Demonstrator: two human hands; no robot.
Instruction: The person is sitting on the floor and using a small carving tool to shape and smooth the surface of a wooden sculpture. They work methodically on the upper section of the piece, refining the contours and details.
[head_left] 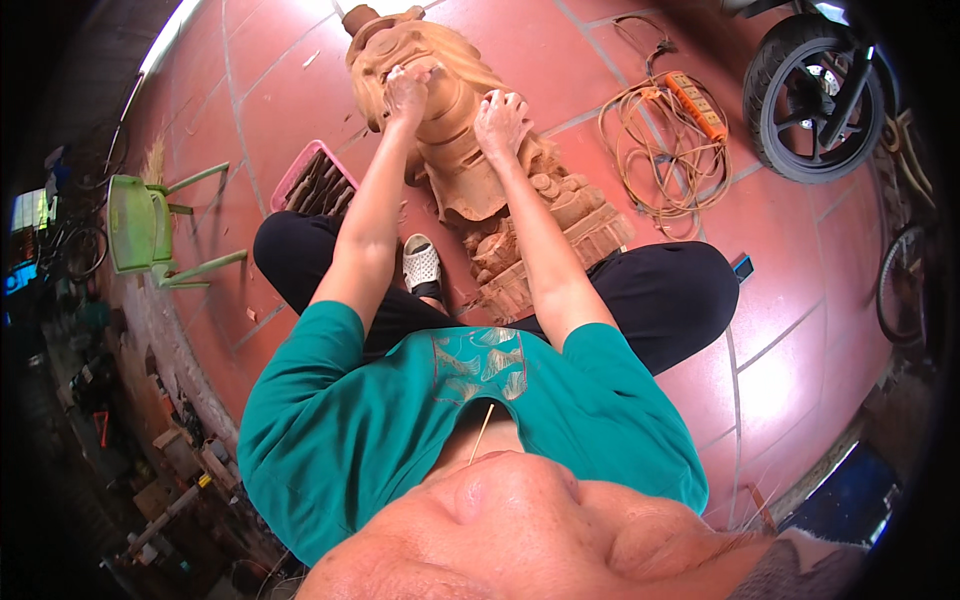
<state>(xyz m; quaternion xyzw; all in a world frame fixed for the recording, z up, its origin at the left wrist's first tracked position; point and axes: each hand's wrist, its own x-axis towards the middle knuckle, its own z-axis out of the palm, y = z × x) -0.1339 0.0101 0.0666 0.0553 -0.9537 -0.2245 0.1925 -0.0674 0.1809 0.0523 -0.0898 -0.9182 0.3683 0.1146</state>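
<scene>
A large carved wooden statue (462, 175) lies on the tiled floor between my legs, its ornate base (560, 240) toward me and its far end reaching away. My left hand (405, 95) rests on the carving's upper part with its fingers curled; whatever they may hold is hidden. At the statue's right side, my right hand (502, 122) bends its fingers against the wood, holding its edge. Both arms stretch forward from my green shirt.
To the left are a pink basket (297, 165) of dark flat tools and a small green chair (140, 225). At right lie a coiled cable (650, 165) and an orange power strip (697, 105), near a motorcycle wheel (812, 98). A white sandal (421, 264) is by the statue.
</scene>
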